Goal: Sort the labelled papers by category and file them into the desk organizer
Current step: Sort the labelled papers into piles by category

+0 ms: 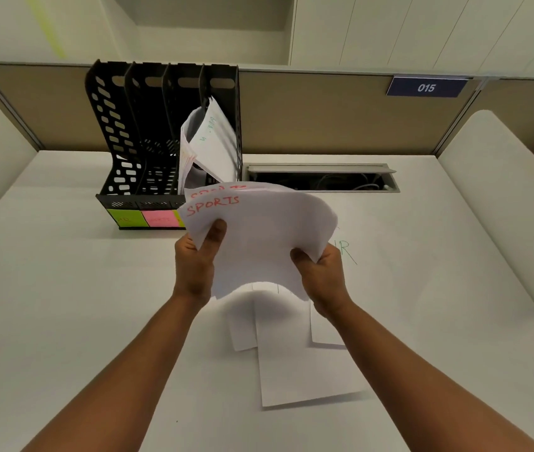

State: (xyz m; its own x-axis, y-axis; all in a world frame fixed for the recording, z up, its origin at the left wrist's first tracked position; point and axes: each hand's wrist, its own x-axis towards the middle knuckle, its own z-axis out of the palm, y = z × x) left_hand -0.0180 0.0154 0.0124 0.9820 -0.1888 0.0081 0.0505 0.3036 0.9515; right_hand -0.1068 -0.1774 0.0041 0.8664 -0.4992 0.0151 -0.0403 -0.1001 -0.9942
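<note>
Both hands, left hand (193,259) and right hand (322,272), have fingers clamped on the sports papers (259,230), squaring them, likely for the organizer (161,141) at eleven o'clock on the desk (63,305).

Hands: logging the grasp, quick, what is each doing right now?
Left hand: closed on the SPORTS papers.
Right hand: closed on the same papers.

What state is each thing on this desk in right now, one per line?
SPORTS papers: held up in both hands, bent.
Left hand: gripping them.
Right hand: gripping them.
Desk organizer: upright, right slots hold papers.
Loose sheets: flat on desk.
Cable hatch: open.
</note>
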